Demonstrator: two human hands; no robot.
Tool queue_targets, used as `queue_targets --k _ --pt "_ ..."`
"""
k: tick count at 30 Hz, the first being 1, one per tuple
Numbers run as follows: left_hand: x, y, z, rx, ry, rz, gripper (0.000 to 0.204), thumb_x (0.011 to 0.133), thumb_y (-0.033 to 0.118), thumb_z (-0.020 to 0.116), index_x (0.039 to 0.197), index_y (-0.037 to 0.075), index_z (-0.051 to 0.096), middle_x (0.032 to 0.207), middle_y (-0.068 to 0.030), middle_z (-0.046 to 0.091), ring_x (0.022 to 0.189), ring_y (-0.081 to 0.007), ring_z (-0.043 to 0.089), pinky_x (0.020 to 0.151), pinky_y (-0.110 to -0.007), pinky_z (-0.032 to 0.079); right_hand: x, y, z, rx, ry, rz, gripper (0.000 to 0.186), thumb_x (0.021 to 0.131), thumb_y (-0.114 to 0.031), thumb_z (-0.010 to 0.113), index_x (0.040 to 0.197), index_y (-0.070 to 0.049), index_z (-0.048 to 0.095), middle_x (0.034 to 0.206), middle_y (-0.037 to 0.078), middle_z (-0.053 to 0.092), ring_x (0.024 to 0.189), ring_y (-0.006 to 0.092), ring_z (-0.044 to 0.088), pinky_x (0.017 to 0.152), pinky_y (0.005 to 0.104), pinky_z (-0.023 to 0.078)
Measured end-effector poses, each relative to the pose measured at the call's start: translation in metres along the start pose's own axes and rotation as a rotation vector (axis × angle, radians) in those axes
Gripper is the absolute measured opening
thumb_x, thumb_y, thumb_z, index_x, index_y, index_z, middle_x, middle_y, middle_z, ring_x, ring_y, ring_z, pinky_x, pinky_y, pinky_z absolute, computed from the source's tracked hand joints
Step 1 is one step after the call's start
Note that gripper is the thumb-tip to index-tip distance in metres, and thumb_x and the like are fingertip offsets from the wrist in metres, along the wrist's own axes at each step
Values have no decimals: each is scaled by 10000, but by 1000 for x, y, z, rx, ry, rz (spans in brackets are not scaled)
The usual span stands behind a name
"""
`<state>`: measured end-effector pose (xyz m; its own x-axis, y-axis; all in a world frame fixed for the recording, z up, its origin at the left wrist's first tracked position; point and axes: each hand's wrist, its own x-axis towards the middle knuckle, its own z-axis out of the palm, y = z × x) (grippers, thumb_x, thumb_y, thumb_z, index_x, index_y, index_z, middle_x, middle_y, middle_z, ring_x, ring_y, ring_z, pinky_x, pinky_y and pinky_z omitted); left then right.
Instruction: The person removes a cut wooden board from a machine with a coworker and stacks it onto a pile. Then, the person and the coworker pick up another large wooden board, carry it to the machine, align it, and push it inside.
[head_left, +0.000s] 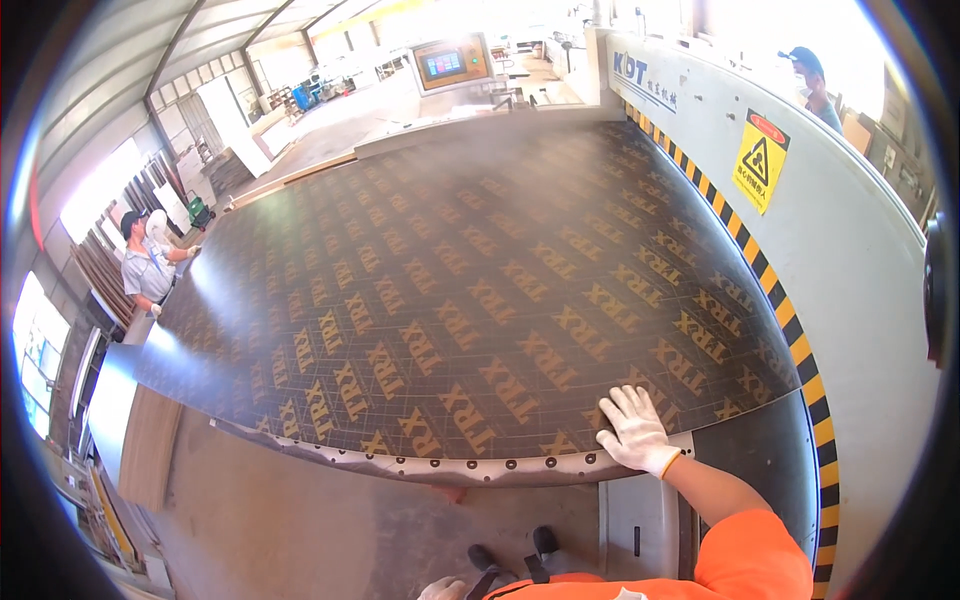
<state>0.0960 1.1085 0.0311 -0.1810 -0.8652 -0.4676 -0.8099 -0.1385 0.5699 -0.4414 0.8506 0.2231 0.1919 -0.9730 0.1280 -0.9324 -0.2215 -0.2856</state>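
A large dark panel point(470, 290) printed with repeated gold lettering lies across a machine bed, its near edge over a pale strip with dark round marks point(510, 463). My right hand point(635, 432), in a white glove, rests on the panel near its right front corner, fingers spread. My left hand point(441, 589), also gloved, hangs low at the bottom edge of the picture, below the panel; its fingers are mostly cut off.
A co-worker point(148, 270) holds the panel's far-left edge. Another person point(815, 100) is behind the machine's pale beam point(860, 310), edged with yellow-black stripes. A control screen point(448, 65) stands beyond the panel; stacked boards point(150, 460) are at left.
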Motion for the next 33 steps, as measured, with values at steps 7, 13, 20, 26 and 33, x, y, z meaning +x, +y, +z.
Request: queue_targets --k 7,13,20,26,33 --pt "18 110 -24 16 18 47 313 949 240 620 1185 46 689 1294 -272 661 1216 -496 616 1027 -525 532 -9 222 -44 -328 506 597 399 862 -360 693 1123 -59 668 1160 180 631 1134 392 579 1002 561 438" --pt "54 245 -18 -134 -93 -329 382 1035 297 571 1289 42 698 1367 -237 684 1259 -460 630 1062 -487 534 -38 347 -51 -224 220 1038 682 1001 -508 633 1537 -95 547 1494 229 578 1389 436 544 1156 532 455" --pt "93 294 78 -21 -213 -147 545 1050 499 510 1397 104 649 1458 -197 661 1372 -448 582 1119 -475 493 -80 398 -70 -55 145 892 724 954 -360 688 1536 41 530 1411 344 575 1353 488 537 1182 512 421" --pt "154 422 159 -520 -120 -176 790 1035 600 599 1589 44 520 1546 -214 607 1464 -371 547 1190 -439 434 -98 429 -78 95 56 662 662 773 -195 758 1357 93 639 1228 353 672 1211 517 633 1089 510 507" --pt "249 616 243 -1726 -403 -253 687 1081 409 687 1542 -65 500 1525 -215 600 1424 -339 579 1189 -388 448 -108 463 -98 304 -21 621 628 745 -292 806 1241 74 692 1126 230 766 1060 359 741 964 431 557"
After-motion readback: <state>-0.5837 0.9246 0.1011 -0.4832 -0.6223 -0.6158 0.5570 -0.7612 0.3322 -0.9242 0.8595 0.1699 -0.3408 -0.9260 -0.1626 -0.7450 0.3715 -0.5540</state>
